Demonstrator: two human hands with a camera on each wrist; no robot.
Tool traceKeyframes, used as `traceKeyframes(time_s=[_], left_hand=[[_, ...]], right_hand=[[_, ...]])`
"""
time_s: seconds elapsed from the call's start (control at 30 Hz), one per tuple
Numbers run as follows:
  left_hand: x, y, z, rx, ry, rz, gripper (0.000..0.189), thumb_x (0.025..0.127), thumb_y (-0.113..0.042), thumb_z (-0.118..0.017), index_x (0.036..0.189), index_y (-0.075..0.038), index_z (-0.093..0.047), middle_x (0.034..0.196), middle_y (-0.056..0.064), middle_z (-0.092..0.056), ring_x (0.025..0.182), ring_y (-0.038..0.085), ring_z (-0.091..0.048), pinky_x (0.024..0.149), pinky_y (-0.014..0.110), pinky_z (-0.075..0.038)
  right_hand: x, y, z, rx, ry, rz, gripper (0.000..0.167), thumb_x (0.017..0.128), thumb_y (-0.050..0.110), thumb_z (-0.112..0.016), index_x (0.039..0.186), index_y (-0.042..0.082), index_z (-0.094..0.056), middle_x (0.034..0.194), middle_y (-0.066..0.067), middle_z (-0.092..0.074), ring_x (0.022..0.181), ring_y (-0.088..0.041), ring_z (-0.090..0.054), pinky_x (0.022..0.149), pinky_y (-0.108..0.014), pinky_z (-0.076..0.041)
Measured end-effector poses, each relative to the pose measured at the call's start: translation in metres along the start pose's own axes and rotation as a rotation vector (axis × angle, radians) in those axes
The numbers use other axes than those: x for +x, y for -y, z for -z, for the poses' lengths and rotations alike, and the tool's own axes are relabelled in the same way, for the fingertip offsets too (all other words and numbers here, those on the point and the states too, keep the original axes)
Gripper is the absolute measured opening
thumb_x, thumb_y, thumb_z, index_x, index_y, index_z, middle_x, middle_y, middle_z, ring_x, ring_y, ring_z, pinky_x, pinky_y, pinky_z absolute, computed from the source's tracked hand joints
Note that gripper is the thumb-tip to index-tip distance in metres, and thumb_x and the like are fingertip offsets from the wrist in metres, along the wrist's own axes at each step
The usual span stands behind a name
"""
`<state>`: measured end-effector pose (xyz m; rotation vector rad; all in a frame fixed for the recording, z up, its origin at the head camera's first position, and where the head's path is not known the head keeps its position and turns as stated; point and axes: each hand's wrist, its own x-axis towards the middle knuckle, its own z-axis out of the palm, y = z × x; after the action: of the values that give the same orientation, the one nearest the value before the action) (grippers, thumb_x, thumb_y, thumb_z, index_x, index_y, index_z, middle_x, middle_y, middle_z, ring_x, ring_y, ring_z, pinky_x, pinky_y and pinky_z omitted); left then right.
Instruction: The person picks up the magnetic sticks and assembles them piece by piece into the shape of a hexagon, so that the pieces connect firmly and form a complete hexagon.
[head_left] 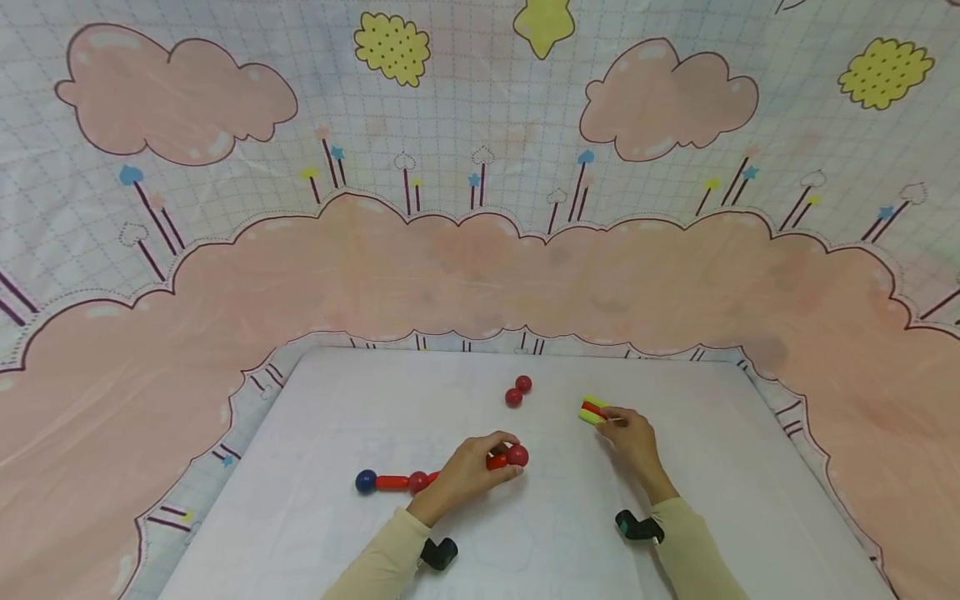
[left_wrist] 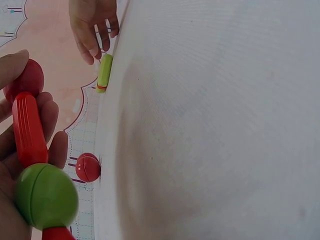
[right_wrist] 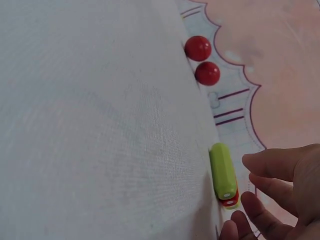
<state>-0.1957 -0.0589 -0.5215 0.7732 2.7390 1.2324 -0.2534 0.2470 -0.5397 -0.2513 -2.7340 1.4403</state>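
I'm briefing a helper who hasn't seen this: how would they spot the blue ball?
On the white table, find the chain of balls and rods held by the person's left hand. Follow it to the end farthest left in the head view, where the blue ball joins a red rod. It's the only blue ball; the next ball along is red.

Pale beige sleeves, black wrist cameras
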Motion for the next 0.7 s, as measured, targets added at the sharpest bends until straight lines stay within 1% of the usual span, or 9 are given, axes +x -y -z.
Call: traceKeyframes(time_s=[0.13,0.37,0.47,0.57,0.7], left_hand=[[-0.0002,-0.0003,-0.0002,-0.006,0.003,0.004,0.039,0.089,-0.035,-0.072,0.123,-0.021,-0.06,0.109,-0.003,-0.07,0.094,0.008,-0.06,0.08,0.019,-0.052],[-0.0001,-0.0004,0.0001,-0.012,0.01,0.012,0.039,0.089,-0.035,-0.072,0.123,-0.021,-0.06,0.109,-0.003,-0.07,0.093,0.008,-0.059,0.079,0.019,-0.051],[-0.0001,0.0004,-0.0003,-0.009,0.012,0.012,0.039,0.089,-0.036,-0.072,0.123,-0.022,-0.06,0.109,-0.003,-0.07,0.093,0.008,-0.059,0.079,0.019,-0.051],[-0.0003,0.0013,-0.0008,-0.004,0.015,0.011,0.039,0.089,-0.037,-0.072,0.124,-0.022,-0.06,0.109,-0.004,-0.07,0.094,0.007,-0.059,0.079,0.019,-0.051],[-0.0007,0.002,-0.0008,-0.003,0.013,0.011,0.039,0.089,-0.037,-0.072,0.124,-0.022,-0.06,0.109,-0.004,-0.07,0.094,0.008,-0.059,0.079,0.019,-0.051]], right_hand=[[0.0009,-0.0016,-0.0012,-0.029,-0.021,0.039,0.032,0.086,0.015,-0.07,0.115,0.001,-0.07,0.112,-0.02,-0.066,0.1,-0.031,-0.06,0.072,-0.026,-0.044],[0.0038,-0.0055,-0.0042,-0.051,-0.037,0.044,0.029,0.084,0.014,-0.07,0.11,0.001,-0.072,0.103,-0.017,-0.069,0.094,-0.027,-0.062,0.073,-0.027,-0.044],[0.004,-0.0051,-0.0059,-0.056,-0.05,0.055,0.028,0.083,0.013,-0.071,0.108,0.001,-0.072,0.1,-0.017,-0.069,0.092,-0.027,-0.062,0.074,-0.028,-0.044],[0.0039,-0.0044,-0.0078,-0.056,-0.067,0.045,0.026,0.081,0.014,-0.072,0.105,0.002,-0.072,0.099,-0.016,-0.07,0.091,-0.028,-0.062,0.075,-0.029,-0.044],[0.0035,-0.0045,-0.0098,-0.055,-0.079,0.015,0.023,0.082,0.014,-0.072,0.102,0.004,-0.072,0.1,-0.015,-0.071,0.095,-0.029,-0.061,0.077,-0.031,-0.043]])
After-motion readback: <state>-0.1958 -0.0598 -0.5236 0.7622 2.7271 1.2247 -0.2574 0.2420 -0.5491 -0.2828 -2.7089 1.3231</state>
